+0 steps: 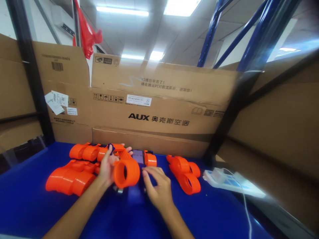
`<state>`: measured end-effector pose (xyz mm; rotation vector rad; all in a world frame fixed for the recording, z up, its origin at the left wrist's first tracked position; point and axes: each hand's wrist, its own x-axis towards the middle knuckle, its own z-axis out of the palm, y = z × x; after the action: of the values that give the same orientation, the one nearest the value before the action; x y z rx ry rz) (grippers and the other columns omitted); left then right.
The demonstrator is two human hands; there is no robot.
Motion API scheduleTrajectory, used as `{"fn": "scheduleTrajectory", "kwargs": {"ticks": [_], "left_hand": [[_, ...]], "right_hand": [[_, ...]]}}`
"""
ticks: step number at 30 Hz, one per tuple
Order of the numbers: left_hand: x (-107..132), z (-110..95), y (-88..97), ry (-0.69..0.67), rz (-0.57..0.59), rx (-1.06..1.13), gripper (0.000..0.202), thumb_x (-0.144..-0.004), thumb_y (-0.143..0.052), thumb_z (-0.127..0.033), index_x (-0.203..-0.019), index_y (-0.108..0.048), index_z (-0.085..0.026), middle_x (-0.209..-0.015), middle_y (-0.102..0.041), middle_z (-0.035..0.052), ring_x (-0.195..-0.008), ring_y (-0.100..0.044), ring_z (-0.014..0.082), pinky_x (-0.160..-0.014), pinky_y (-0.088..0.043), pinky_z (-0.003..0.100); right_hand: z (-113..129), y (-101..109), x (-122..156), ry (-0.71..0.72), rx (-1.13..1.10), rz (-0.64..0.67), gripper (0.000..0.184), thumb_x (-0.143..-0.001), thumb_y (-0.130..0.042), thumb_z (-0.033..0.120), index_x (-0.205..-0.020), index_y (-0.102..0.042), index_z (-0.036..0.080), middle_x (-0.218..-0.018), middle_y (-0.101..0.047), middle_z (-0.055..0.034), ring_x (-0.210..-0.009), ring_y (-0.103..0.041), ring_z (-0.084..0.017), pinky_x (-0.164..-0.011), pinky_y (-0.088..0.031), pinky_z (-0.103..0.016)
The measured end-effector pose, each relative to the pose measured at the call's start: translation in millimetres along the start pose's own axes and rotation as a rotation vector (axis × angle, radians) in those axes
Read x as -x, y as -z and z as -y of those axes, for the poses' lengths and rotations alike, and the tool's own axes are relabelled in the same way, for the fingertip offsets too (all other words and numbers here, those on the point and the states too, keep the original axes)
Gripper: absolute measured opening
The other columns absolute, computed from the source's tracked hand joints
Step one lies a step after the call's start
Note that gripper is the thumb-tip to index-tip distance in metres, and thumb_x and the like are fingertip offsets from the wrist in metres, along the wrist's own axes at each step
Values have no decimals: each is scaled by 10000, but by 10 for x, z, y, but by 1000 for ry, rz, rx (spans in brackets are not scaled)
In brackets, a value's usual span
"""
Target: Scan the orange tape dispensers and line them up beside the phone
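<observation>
Orange tube (126, 172) sits in the left hand (106, 167), fingers wrapped round its side. Its long way runs from the cardboard (159, 136) toward the person, round mouth facing them. The right hand (158, 188) rests just right of it on the blue table (30, 205), fingers loose, holding nothing.

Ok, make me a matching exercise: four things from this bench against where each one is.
Things: 1 left hand; 2 right hand; 3 white power strip; 4 red cloth.
Places: A hangs at top left; B holds the orange tube; C far right on the blue table; D palm down over the table, beside the tube.
Pairs: 1-B, 2-D, 3-C, 4-A.
</observation>
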<state>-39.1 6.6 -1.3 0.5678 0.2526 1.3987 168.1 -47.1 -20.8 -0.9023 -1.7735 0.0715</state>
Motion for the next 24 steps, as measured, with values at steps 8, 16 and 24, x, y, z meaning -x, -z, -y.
{"fn": "scheduleTrajectory", "kwargs": {"ticks": [8,16,24], "left_hand": [[21,313,90,280,178,-166,706,-831,-602,-664,-1300,-623,-137,-1253,-689,193,-1201,-614,379,-1047,-432,505],[60,529,52,227,89,-248,576,-830,-723,-474,-1290,-623,-142,-1219,-710,186,-1189,-639,337,-1039,-471,459],[16,563,70,232,79,-206,555,-846,-647,-586,-1192,-672,-153,-1207,-718,179,-1231,-608,358,-1088,-431,497]], "right_hand": [[-262,60,-65,-260,-66,-254,176,-882,-666,355,-969,-673,203,-882,-742,-50,-754,-720,-205,-723,-588,-326],[-251,21,-56,-259,-260,-178,276,-891,-675,364,-1123,-655,217,-1000,-749,-83,-900,-729,-234,-802,-607,-361],[-136,104,-126,-109,-250,168,371,-1009,-490,313,-1362,-600,298,-1377,-617,-69,-1286,-567,-255,-1097,-453,-455]]}}
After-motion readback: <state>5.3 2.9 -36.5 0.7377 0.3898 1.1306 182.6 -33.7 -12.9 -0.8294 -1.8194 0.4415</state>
